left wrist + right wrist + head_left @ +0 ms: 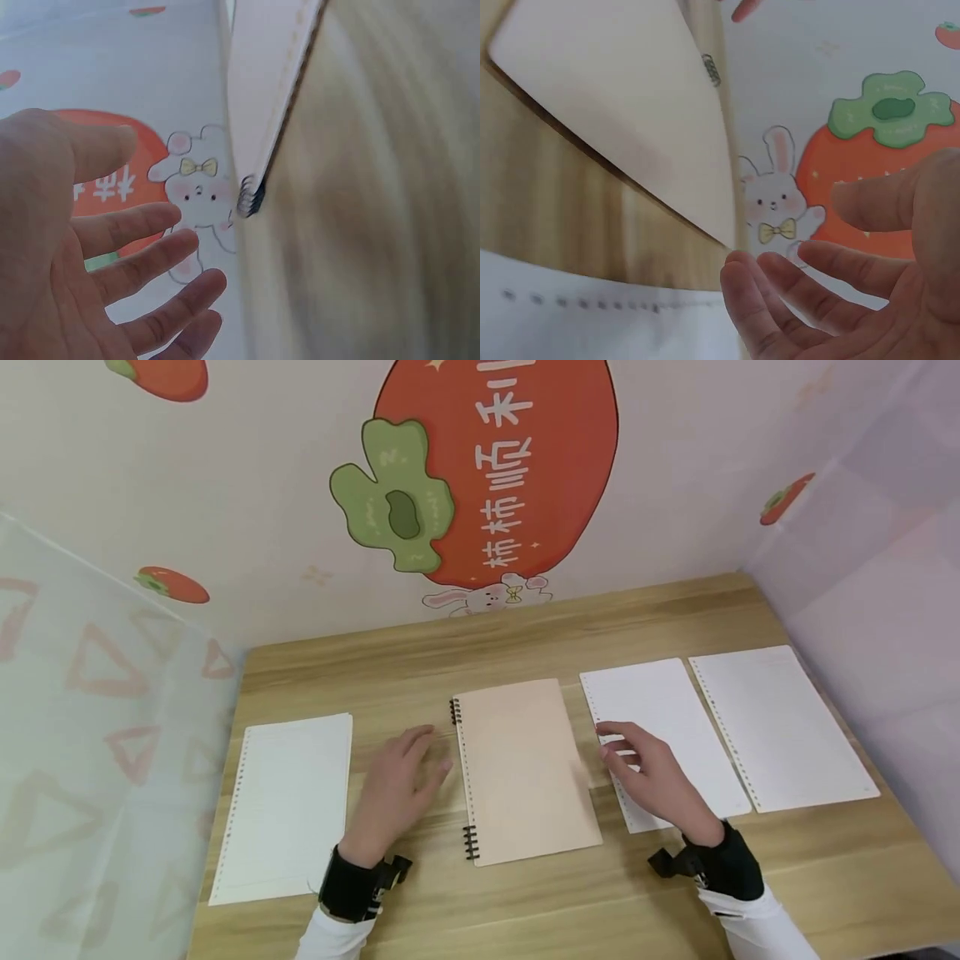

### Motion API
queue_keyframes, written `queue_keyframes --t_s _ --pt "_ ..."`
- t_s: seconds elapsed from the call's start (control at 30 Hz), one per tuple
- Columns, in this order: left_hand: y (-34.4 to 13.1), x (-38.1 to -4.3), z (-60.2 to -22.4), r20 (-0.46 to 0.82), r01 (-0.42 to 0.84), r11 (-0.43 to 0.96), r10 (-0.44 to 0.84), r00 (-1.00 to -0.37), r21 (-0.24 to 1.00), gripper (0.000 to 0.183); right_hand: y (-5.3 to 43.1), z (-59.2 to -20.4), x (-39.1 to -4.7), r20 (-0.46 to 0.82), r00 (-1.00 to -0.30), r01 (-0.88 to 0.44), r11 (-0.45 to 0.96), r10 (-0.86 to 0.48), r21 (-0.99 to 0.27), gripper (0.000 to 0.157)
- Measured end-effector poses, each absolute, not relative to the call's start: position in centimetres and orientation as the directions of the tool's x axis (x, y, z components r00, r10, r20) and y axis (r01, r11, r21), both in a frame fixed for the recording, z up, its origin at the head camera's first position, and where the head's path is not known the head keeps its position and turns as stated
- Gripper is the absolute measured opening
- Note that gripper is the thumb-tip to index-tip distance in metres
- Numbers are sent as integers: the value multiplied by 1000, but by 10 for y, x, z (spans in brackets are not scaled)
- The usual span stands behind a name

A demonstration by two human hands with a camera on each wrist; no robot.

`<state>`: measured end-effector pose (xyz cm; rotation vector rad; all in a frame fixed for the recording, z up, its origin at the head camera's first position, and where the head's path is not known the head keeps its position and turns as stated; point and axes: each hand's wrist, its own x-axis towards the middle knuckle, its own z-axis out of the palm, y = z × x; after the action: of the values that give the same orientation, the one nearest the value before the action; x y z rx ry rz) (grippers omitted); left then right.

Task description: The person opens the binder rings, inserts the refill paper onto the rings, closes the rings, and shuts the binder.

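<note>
Your left hand (393, 789) and right hand (654, 778) flank the beige notebook (528, 777), each grip wide and relaxed. The notebook lies on the worktop (525, 910), black rings (471, 842) at its left edge, white sheets (285, 810) on both sides.

Table (525, 914), one: wood-grain top, light brown, spanning the lower frame. Lying directly on it:

Notebook (528, 777), one: beige cover, closed, flat, centre of frame; black coils at the upper and lower ends of its left edge, a row of holes between.

Left paper (288, 810): white, hole-punched along its left edge, lower left.

Middle-right paper (660, 710): white, hole-punched left edge, right of centre.

Far-right paper (783, 727): likewise punched, just beside the preceding, at right.
</note>
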<state>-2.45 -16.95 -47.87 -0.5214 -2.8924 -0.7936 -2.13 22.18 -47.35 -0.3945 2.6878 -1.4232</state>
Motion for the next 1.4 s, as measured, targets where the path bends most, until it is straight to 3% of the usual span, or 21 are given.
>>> queue_keyframes --t_s 0.4,0.6,1.03,1.4 --pt "-142 1 -488 115 416 769 415 -902 486 55 205 -484 2 -32 -968 -93 473 -249 -876 41" --pt "-118 15 -493 9 454 765 506 -862 456 73 201 -480 13 -139 -964 35 409 -228 -912 46" --pt "-108 25 -500 -75 456 808 516 -853 373 108 200 -478 39 -285 -936 210 324 -205 -922 48" --pt "-104 29 -502 -31 491 812 526 -850 314 105 202 -478 44 -370 -914 342 175 -167 -923 52"
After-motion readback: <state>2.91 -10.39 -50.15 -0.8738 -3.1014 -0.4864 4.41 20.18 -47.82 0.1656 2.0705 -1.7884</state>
